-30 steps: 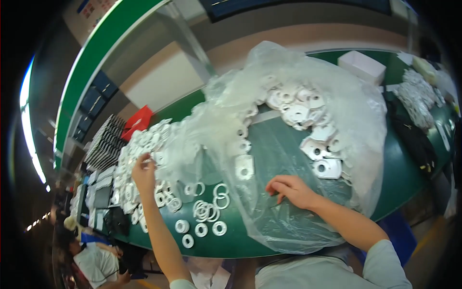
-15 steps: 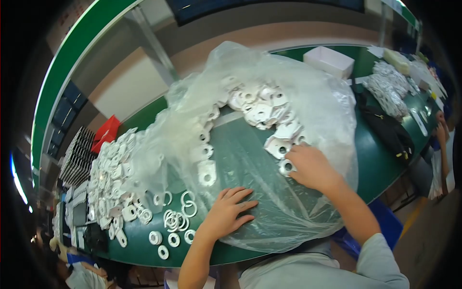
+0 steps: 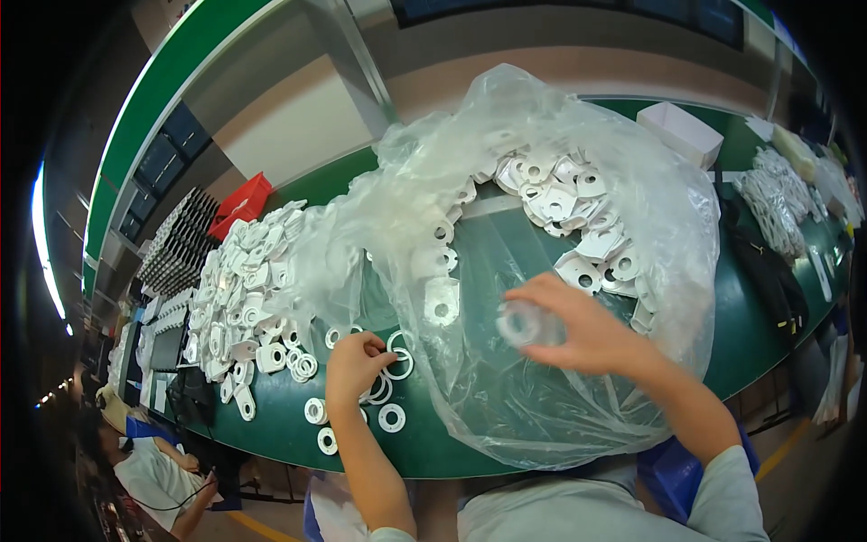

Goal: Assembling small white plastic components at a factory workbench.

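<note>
My right hand (image 3: 582,327) is raised over the clear plastic bag (image 3: 488,397). Its thumb and fingers grip a white plastic part with a round hole (image 3: 521,325), blurred by motion. At the bag's left edge my left hand (image 3: 350,370) reaches down with thumb and fingertips pinched on a thin white ring (image 3: 405,363). Other rings lie beneath and beside that hand, partly hidden by it. Several white plates with round holes (image 3: 553,200) form an arc on the bag, and one plate (image 3: 442,301) lies at the arc's left end.
A heap of white parts (image 3: 248,280) covers the green table's left side, near a red bin (image 3: 241,205) and stacked dark trays (image 3: 181,239). At the back right stands a white box (image 3: 679,134); a black bag (image 3: 766,280) lies nearer. Another person (image 3: 158,474) sits at far left.
My right hand has lifted a white part from the arc's right end and carried it left. My left hand has moved off the bag, leftward to the rings. The view has shifted.
</note>
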The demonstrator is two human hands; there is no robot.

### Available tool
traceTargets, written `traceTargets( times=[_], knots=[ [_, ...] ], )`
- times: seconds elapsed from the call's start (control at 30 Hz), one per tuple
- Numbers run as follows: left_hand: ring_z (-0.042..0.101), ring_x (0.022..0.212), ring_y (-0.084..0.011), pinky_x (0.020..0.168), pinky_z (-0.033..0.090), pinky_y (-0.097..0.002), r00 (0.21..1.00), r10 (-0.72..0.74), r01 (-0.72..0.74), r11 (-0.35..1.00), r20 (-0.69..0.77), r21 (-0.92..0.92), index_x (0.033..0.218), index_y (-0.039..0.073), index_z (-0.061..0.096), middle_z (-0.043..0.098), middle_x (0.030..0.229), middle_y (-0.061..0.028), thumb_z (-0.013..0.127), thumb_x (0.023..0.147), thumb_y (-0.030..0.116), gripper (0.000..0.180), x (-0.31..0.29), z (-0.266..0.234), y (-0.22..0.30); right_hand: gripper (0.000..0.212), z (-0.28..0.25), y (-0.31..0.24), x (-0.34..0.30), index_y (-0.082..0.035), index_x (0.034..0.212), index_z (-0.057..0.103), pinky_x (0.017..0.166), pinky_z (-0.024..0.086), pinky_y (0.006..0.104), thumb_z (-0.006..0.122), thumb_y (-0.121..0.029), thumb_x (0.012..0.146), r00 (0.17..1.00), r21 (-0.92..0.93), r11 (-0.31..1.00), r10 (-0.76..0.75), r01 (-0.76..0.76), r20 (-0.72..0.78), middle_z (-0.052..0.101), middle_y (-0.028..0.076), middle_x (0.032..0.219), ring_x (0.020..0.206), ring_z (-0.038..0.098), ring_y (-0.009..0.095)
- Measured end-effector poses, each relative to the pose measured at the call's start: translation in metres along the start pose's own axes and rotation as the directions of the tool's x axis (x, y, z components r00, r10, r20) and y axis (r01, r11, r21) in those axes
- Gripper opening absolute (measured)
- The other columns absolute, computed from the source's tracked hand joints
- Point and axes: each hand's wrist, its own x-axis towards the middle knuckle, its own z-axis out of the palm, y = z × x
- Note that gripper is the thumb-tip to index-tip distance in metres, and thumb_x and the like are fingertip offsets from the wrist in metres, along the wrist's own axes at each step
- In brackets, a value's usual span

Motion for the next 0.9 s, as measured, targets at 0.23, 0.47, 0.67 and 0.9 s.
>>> traceTargets(
  times=[0.23,0.47,0.67,0.9],
  knots=[
    [0.06,0.061,-0.0142,0.058,0.048,-0.0276,0.994,0.045,-0.041,0.998,0.103,-0.043,0.08,-0.003,0.065,0.064,0.068,-0.0091,0.071,0.069,0.007,0.017,0.007,0.009,-0.01,0.041,0.083,0.043,0.034,0.003,0.124,0.044,0.074,0.052,0.0371,0.033,-0.025,0.096,0.905,0.899,0.203,0.266,-0.389,0.331,0.061,0.02,0.106,0.086,0.063,0.027],
    [0.063,0.078,-0.0279,0.071,0.049,-0.0358,0.912,0.268,-0.256,0.963,-0.309,0.079,0.096,-0.001,0.063,0.065,0.087,-0.0171,0.061,0.075,0.008,0.023,0.069,0.033,-0.015,0.041,0.083,0.066,0.027,0.002,0.122,0.044,0.069,0.053,0.0388,0.033,-0.028,0.096,0.9,0.94,0.067,0.319,-0.334,0.297,0.059,0.024,0.103,0.079,0.062,0.031],
    [0.059,0.089,-0.0364,0.078,0.048,-0.0429,0.853,0.477,-0.306,0.788,-0.214,0.535,0.102,0.001,0.06,0.061,0.1,-0.0212,0.051,0.077,0.007,0.027,0.164,0.044,-0.045,0.04,0.092,0.064,0.028,0.002,0.124,0.042,0.072,0.052,0.0398,0.034,-0.026,0.096,0.911,0.946,0.016,0.276,-0.323,0.306,0.058,0.024,0.104,0.082,0.062,0.032],
    [0.058,0.091,-0.0354,0.082,0.048,-0.0397,0.985,0.115,-0.054,0.91,-0.126,0.411,0.1,0.001,0.064,0.061,0.105,-0.0179,0.056,0.08,0.014,0.025,0.14,0.035,-0.002,0.034,0.084,0.068,0.028,0.001,0.124,0.041,0.074,0.053,0.0375,0.043,-0.009,0.092,0.924,0.947,0.072,0.253,-0.312,0.286,0.058,0.022,0.106,0.087,0.062,0.029]
  ],
)
